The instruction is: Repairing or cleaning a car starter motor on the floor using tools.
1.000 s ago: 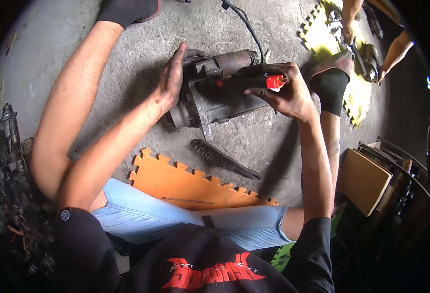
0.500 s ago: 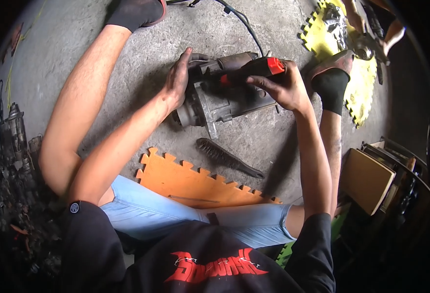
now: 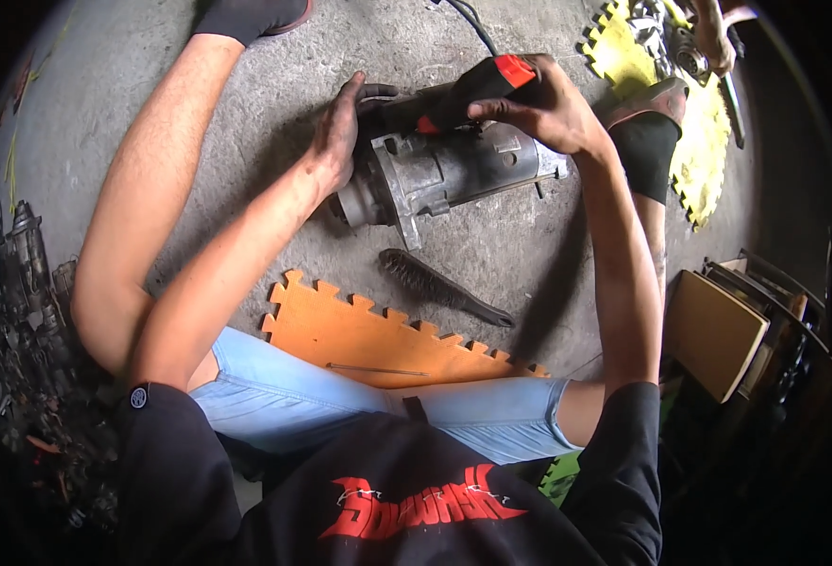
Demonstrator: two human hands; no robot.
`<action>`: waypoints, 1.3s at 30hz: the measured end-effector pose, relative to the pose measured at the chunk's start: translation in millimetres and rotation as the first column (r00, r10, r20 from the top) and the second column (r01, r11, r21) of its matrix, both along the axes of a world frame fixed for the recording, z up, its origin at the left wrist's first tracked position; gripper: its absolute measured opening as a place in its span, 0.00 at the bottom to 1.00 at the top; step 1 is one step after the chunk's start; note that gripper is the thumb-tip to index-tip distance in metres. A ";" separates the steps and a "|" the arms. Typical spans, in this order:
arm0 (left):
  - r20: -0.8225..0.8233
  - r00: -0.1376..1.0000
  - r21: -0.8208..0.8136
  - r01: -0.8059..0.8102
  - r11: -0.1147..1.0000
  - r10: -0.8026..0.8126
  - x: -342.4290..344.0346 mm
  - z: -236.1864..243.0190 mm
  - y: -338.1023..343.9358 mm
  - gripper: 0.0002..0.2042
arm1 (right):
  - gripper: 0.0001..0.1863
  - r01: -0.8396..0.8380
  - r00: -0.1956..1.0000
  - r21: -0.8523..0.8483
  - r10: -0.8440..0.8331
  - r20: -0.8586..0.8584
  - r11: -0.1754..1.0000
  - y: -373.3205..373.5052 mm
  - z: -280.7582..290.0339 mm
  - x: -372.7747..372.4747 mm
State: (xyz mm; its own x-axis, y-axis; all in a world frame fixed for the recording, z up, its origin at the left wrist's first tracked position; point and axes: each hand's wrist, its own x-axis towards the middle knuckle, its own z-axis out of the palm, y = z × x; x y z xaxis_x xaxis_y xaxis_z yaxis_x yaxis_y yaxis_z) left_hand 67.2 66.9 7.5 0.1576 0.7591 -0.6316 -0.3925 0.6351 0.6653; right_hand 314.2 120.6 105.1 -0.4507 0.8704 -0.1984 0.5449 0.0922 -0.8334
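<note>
A grey metal starter motor [image 3: 430,179] lies on its side on the concrete floor between my legs. My left hand [image 3: 338,137] is pressed against its left end; one finger points away while others reach over the dark upper part. My right hand [image 3: 562,111] is wrapped round a black power tool [image 3: 472,91] with red ends, above the motor's far side. A dark cable [image 3: 477,28] runs from the far edge toward this tool. The tool's front end is hard to make out against the dark parts. Nearer me lies a wire brush [image 3: 439,286] with a dark handle.
An orange foam mat [image 3: 359,330] with a thin metal rod [image 3: 378,369] lies by my thighs. Dark machine parts [image 3: 29,311] crowd the left. At far right, another person's hand [image 3: 713,42] is over parts on a yellow mat [image 3: 699,174]. A tan board [image 3: 718,335] leans at right.
The power tool has moved up and away from me in my right hand, showing more of the motor's body. My left hand stays at the motor's left end. The other person's hands have shifted.
</note>
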 end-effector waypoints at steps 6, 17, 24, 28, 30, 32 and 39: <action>-0.006 0.999 0.003 -0.042 0.999 0.042 1.0 -4.2 0.7 0.28 | 0.25 -0.105 0.992 0.040 0.102 0.079 0.994 9.6 6.5 -11.1; -0.069 0.998 0.004 -0.005 1.000 0.005 0.9 4.4 -0.1 0.28 | 0.21 -0.015 0.996 -0.170 0.000 -0.085 0.985 17.8 2.4 -13.6; -0.077 0.997 -0.011 -0.017 1.000 0.016 1.6 5.4 -0.3 0.28 | 0.17 -0.188 0.981 -0.149 0.194 0.023 0.971 19.2 7.7 -13.0; -0.070 0.997 0.009 -0.008 1.000 0.009 0.6 1.5 -0.4 0.28 | 0.19 -0.068 0.996 -0.123 0.061 -0.058 0.990 12.0 5.3 -18.2; -0.058 0.998 0.006 -0.015 1.000 0.016 1.0 0.7 -0.2 0.28 | 0.23 0.145 0.982 -0.067 -0.152 -0.109 0.987 4.6 -0.6 -19.1; -0.084 0.996 0.011 0.006 1.000 -0.005 4.3 3.4 0.9 0.28 | 0.24 -0.052 0.992 -0.174 0.031 -0.124 0.983 23.3 -3.7 -8.6; -0.043 0.999 -0.005 -0.004 1.000 0.004 -0.9 0.0 -0.2 0.28 | 0.21 -0.212 0.977 -0.136 0.210 -0.028 0.968 22.1 0.6 -15.5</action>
